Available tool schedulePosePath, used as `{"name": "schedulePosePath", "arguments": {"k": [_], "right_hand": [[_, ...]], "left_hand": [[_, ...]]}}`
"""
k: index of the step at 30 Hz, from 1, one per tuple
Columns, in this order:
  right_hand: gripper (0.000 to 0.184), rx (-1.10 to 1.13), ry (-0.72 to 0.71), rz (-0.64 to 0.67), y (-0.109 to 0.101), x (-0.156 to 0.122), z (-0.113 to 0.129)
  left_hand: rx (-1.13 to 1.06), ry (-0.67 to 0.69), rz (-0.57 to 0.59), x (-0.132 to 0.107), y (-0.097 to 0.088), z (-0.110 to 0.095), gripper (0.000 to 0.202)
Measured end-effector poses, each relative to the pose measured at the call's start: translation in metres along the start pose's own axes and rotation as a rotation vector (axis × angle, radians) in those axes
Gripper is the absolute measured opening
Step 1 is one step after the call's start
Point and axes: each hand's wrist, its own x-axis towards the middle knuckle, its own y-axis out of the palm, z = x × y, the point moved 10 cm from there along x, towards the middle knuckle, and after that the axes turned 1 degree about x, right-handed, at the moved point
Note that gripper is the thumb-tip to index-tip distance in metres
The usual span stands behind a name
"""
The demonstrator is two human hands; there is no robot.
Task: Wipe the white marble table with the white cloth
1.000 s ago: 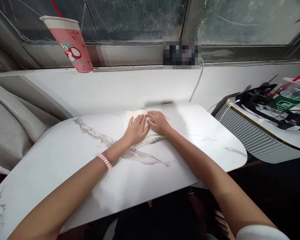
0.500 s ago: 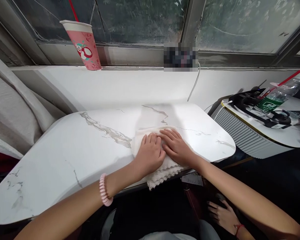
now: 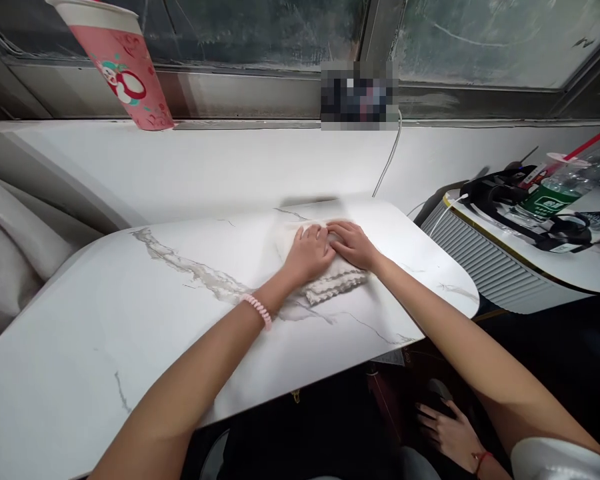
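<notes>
A folded white cloth (image 3: 336, 283) with a scalloped edge lies on the white marble-patterned table (image 3: 130, 320), toward its far right side. My left hand (image 3: 307, 253) presses flat on the cloth, fingers stretched out and together. My right hand (image 3: 353, 243) lies flat beside it on the same cloth, fingertips touching the left hand's. A pink coiled band (image 3: 258, 311) sits round my left wrist.
A pink paper cup (image 3: 123, 70) with a straw stands on the window ledge at upper left. A white cable (image 3: 389, 163) hangs down the wall. At right, a second table (image 3: 555, 263) carries a green-labelled bottle (image 3: 555, 193) and black cables. Another person's hand (image 3: 447, 433) shows below.
Both hands pulled the cloth from the table's far side to the near edge, then pushed it back toward the far side, where it lies now.
</notes>
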Motion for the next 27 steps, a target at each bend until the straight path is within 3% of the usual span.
{"name": "schedulePosePath", "arguments": {"k": [7, 13, 19, 27], "right_hand": [[0.034, 0.164, 0.082, -0.044, -0.002, 0.047, -0.039], [0.033, 0.354, 0.151, -0.103, -0.007, 0.067, -0.07], [0.031, 0.292, 0.178, -0.11, -0.004, 0.082, -0.088], [0.038, 0.203, 0.149, -0.105, -0.001, 0.078, -0.087]], "left_hand": [[-0.059, -0.021, -0.018, 0.057, 0.003, 0.037, 0.038], [-0.088, 0.002, -0.018, 0.086, 0.008, 0.052, 0.036], [-0.071, 0.003, -0.044, 0.103, 0.009, 0.059, 0.035], [-0.056, -0.011, -0.004, 0.103, 0.01, 0.058, 0.04]]}}
